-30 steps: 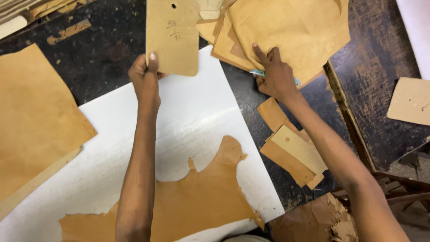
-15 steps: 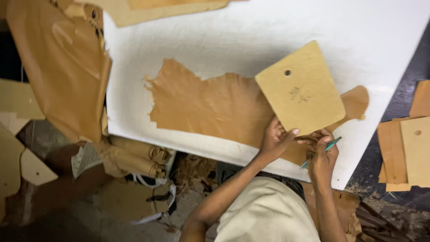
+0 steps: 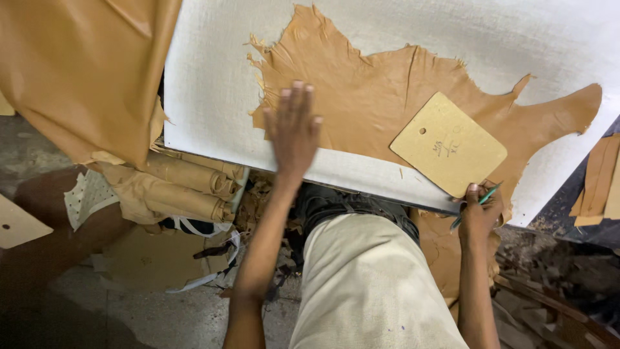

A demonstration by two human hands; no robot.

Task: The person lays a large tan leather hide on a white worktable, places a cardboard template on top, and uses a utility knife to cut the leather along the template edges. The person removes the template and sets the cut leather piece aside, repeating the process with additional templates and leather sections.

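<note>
A tan leather hide (image 3: 400, 97) with ragged edges lies spread on a white cutting board (image 3: 213, 97). My left hand (image 3: 294, 126) rests flat on the hide's left part, fingers apart, holding nothing. A yellowish cardboard pattern (image 3: 449, 143) with a small punched hole lies on the hide near the board's front edge. My right hand (image 3: 479, 210) sits at that edge just below the pattern's lower corner, closed on a slim green tool (image 3: 475, 205).
A large tan hide (image 3: 84, 71) hangs at the upper left. Rolled leather pieces (image 3: 181, 181) lie under the board. More cardboard patterns (image 3: 600, 187) are stacked at the right. Leather scraps (image 3: 549, 271) litter the floor around my legs.
The pattern has gone from being held up in both hands to lying flat on the hide. My left hand has let go and moved left onto the leather. The view has shifted closer.
</note>
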